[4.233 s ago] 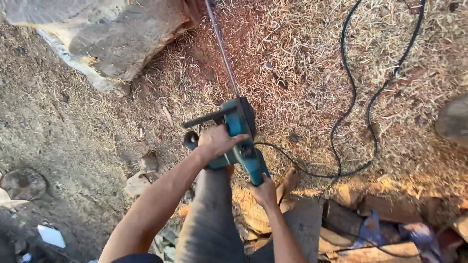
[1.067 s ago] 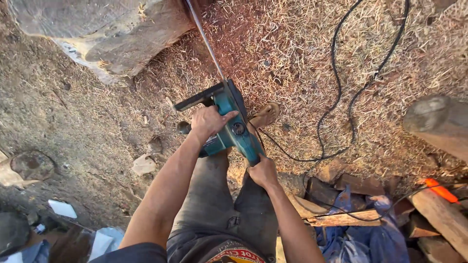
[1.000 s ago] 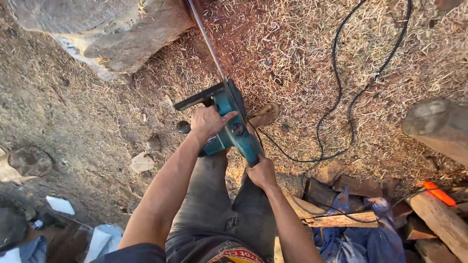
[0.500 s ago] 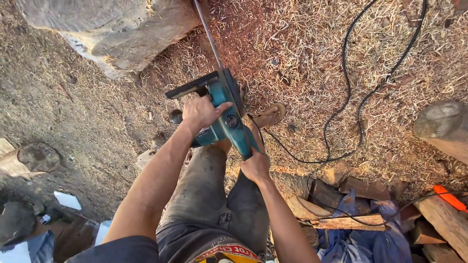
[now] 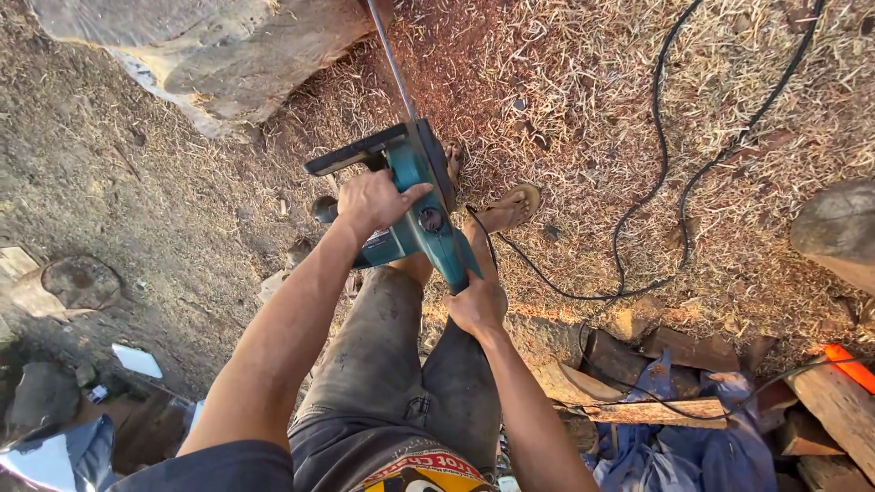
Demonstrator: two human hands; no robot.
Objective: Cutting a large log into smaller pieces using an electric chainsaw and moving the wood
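Small white label [image 5: 381, 240] is sitting on the teal saw body [image 5: 428, 205], just below the left hand [image 5: 374, 200], rectangular, print too small to tell. Flat white packet-like scrap [image 5: 137, 361] is lying on the dirt at lower left. No signs or screens showing.

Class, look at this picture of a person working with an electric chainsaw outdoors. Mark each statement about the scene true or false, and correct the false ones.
1. The left hand grips the front handle of the teal chainsaw. True.
2. The right hand hangs free at the person's side. False: it holds the saw's rear handle.
3. A black cable lies looped on the sawdust-covered ground. True.
4. The person wears heavy boots. False: a sandal shows.
5. A large log lies ahead of the saw. True.
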